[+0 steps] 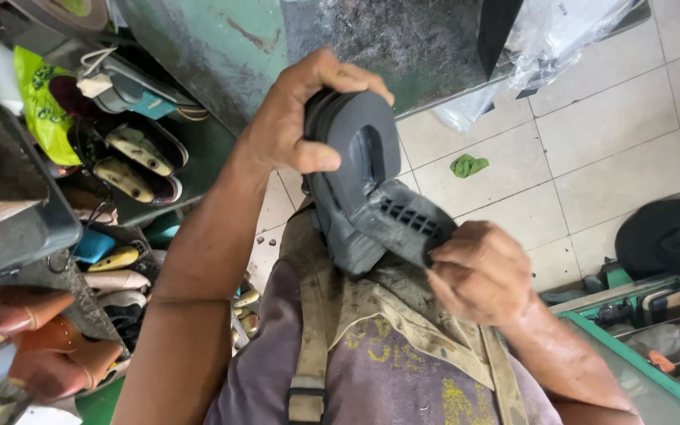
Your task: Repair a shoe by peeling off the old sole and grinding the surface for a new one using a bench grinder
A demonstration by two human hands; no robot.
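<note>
My left hand (293, 118) is clamped around the heel end of a dark grey shoe (340, 228), held upright in front of my chest. The shoe's thick grey sole (367, 142) faces me, and its front part (411, 220) is bent away from the upper, showing a grid pattern on the inner side. My right hand (478, 271) pinches that loose front end between thumb and fingers. Below the shoe is my stained apron (371, 315) with webbing straps.
Shelves at the left hold several shoes and sandals (131, 161). A green metal surface (230, 47) lies ahead, with a clear plastic bag (545, 39) beside it. A green scrap (467, 165) lies on the tiled floor. A black bag (670, 236) and a green-framed glass case (631, 346) are at the right.
</note>
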